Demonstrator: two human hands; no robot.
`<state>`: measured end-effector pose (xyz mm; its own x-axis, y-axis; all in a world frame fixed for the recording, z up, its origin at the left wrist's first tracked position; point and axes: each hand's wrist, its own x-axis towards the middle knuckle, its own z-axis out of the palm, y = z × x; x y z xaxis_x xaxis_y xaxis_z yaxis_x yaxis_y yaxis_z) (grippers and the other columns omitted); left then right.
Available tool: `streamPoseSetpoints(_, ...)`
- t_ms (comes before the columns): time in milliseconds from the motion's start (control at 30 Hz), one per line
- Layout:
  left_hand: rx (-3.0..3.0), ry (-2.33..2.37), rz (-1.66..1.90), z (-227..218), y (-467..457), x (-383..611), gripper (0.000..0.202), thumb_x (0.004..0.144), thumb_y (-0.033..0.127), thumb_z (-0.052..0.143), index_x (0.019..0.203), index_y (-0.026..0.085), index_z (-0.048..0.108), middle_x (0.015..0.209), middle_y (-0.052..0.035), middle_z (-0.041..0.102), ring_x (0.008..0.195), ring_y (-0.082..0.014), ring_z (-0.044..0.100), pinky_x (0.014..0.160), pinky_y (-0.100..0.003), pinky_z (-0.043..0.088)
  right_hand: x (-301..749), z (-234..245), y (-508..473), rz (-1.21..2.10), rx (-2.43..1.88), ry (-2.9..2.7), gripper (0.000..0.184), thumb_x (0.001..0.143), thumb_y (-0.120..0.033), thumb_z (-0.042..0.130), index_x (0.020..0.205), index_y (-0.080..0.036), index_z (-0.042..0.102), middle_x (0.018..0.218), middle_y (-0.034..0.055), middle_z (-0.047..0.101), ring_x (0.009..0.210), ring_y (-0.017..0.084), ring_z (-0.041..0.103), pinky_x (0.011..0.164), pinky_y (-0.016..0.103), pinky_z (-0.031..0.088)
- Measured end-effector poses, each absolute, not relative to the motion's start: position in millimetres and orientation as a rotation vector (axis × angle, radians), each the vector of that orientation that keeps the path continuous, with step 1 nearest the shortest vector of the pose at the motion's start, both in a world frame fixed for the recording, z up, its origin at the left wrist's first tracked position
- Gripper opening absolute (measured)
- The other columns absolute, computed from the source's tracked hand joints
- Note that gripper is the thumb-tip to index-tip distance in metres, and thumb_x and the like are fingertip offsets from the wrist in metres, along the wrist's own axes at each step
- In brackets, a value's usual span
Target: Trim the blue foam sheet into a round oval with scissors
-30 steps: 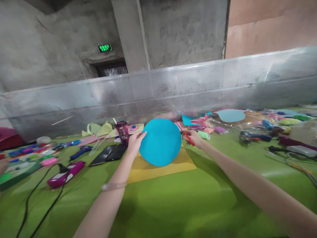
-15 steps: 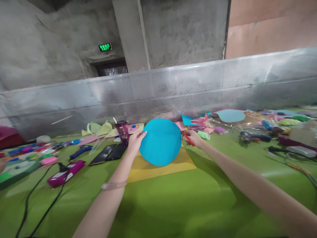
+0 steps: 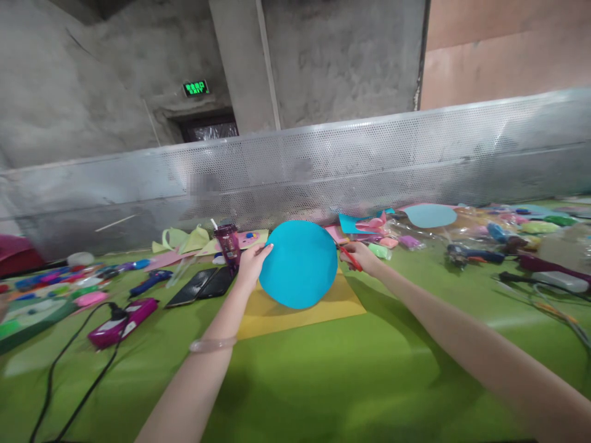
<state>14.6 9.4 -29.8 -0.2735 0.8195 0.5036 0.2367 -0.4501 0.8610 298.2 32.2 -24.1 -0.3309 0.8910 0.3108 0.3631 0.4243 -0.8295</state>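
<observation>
My left hand pinches the left edge of a round blue paper disc and holds it upright above a yellow paper sheet. My right hand is closed round red-handled scissors whose blades meet the disc's right edge. Both forearms reach out over the green tablecloth. A thin bracelet sits on my left wrist.
Two dark phones and a purple bottle lie left of my left hand. A magenta corded tool and coloured craft bits fill the left side. Paper scraps, clay packs and tools crowd the right. A perforated metal barrier backs the table.
Almost nothing has moved; the blue disc has shifted very slightly while both hands keep their grip.
</observation>
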Motion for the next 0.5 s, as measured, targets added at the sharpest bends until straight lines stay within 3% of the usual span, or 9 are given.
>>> streamPoseSetpoints(233, 1.53, 1.315, 1.795, -32.2, 12.5, 13.1, 0.039, 0.06, 0.048, 0.065, 0.082, 0.016, 0.068, 0.08, -0.0043, 0.068, 0.081, -0.0225, 0.058, 0.072, -0.031, 0.043, 301.2, -25.1, 36.5, 0.9, -1.097, -1.785, 0.01, 0.065, -0.025, 0.053, 0.062, -0.016, 0.052, 0.049, -0.0028, 0.047, 0.037, 0.008, 0.044, 0.042, 0.023, 0.042)
streamPoseSetpoints(367, 1.555, 1.305, 1.772, -32.5, 12.2, 12.4, 0.039, 0.06, 0.048, 0.065, 0.082, 0.016, 0.068, 0.08, -0.0048, 0.068, 0.082, -0.0227, 0.058, 0.073, -0.031, 0.043, 305.1, -25.7, 39.8, 0.938, -1.1, -1.799, 0.01, 0.064, -0.024, 0.053, 0.059, -0.016, 0.05, 0.044, -0.0037, 0.045, 0.037, 0.008, 0.043, 0.04, 0.021, 0.037)
streamPoseSetpoints(500, 1.61, 1.3, 1.742, -32.1, 10.6, 12.4, 0.038, 0.062, 0.047, 0.064, 0.083, 0.016, 0.068, 0.081, -0.0054, 0.067, 0.083, -0.0231, 0.057, 0.073, -0.031, 0.042, 305.0, -25.1, 38.7, 0.954, -1.101, -1.84, 0.008, 0.063, -0.022, 0.053, 0.068, -0.015, 0.055, 0.043, -0.0039, 0.045, 0.037, 0.008, 0.042, 0.039, 0.021, 0.034)
